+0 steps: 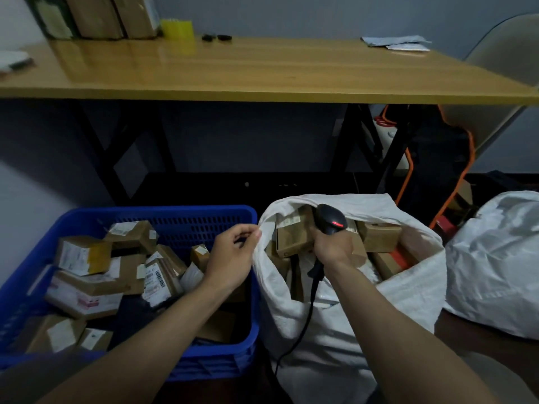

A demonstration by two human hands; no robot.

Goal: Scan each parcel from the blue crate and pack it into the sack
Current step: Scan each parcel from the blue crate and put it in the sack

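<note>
The left hand (230,258) pinches the rim of the sack (326,339), and the right hand (331,246) grips the scanner (332,218) over its open mouth. The unscanned parcels (83,255) lie in the blue crate (163,211), left of both hands, so I judge the left hand is nearer to them.

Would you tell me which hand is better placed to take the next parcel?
Left: the left hand, pinching the sack rim, is above the parcels in the blue crate; the right hand grips the scanner.
</note>
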